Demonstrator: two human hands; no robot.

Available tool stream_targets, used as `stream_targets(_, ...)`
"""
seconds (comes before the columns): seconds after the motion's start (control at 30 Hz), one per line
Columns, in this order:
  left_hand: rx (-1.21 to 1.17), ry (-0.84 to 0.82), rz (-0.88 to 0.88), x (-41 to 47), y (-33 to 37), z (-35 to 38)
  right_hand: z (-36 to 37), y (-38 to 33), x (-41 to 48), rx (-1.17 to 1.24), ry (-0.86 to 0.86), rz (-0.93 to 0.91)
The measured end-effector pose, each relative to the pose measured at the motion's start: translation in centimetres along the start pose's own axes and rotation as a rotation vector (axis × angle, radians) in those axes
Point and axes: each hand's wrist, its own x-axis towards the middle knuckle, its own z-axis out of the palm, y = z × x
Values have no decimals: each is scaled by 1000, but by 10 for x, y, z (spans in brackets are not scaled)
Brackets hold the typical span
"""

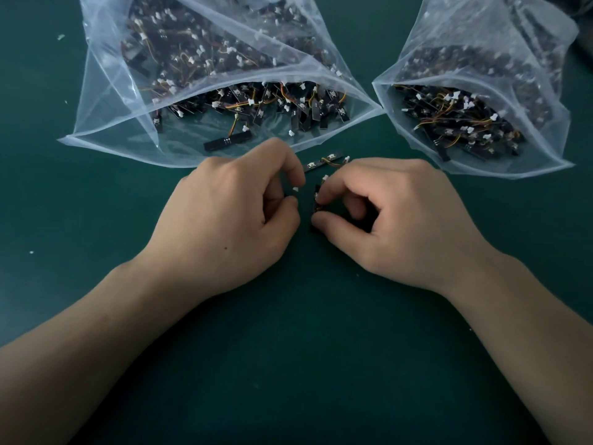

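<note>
Head view: left hand (224, 220) pinches a white connector (296, 188); right hand (394, 216) pinches a black strip (317, 203).

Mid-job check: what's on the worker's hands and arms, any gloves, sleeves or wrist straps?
Nothing worn: the left hand and right hand are bare, no gloves, rings or watch. The left forearm and right forearm are bare too, no sleeve or wrist strap in view.
</note>
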Motion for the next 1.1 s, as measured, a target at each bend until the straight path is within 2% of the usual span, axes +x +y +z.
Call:
stream_targets(0.17, -3, 89, -22, 0, -1, 0, 1, 0, 1, 38, -21, -64)
stream_targets(0.27, -25, 77, -32, 0, 0, -2, 1, 4, 2, 68, 184, -40)
stream_targets(0.33, -43, 52, -35, 0, 1, -3, 0, 10, 4, -14, 276, 9)
stream_targets(0.43, -63, 42, -31, -1, 1, -3, 3, 17, 4, -132, 203, 101)
stream_targets(0.67, -13, 47, 91, 1, 0, -3, 1, 15, 7, -74, 154, 144)
stream_targets(0.8, 105, -57, 142, 1, 1, -3, 2, 15, 7, -83, 120, 142)
stream_targets(0.93, 197, -169, 107, 0, 3, -5, 2, 15, 7, -101, 123, 128)
stream_targets(1.1, 246, -218, 115, 1, 1, -4, 4, 9, 5, -53, 135, 81)
